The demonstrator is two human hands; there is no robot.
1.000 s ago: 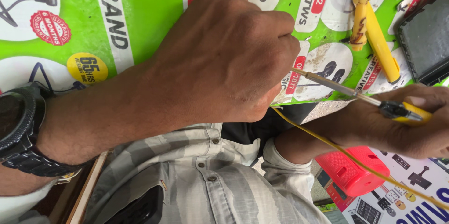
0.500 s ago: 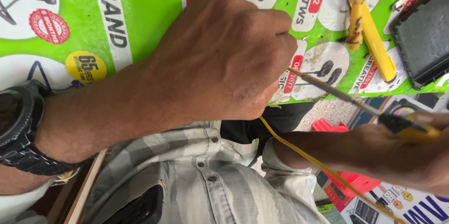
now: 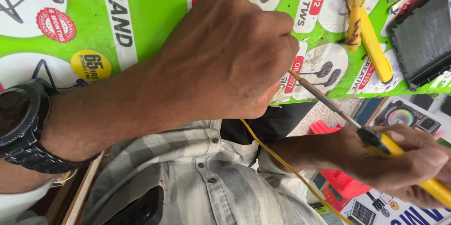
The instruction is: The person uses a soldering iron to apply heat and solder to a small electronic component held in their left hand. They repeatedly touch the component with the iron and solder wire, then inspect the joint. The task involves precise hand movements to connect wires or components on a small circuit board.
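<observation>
Left hand (image 3: 225, 60) is balled into a fist over the green printed mat (image 3: 155, 13) – whatever it's pinching is hidden; right hand (image 3: 399, 164) is wrapped tight round the yellow-handled soldering iron (image 3: 376, 138). Its metal tip is tucked right against the left fist; a thin yellow cord (image 3: 282, 159) trails below.

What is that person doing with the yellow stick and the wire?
The person's right hand holds a yellow-handled soldering iron with a thin metal shaft, its tip aimed under the closed left hand. What the left hand holds is hidden. A thin yellow wire runs out from under it, over a green printed poster.
</observation>
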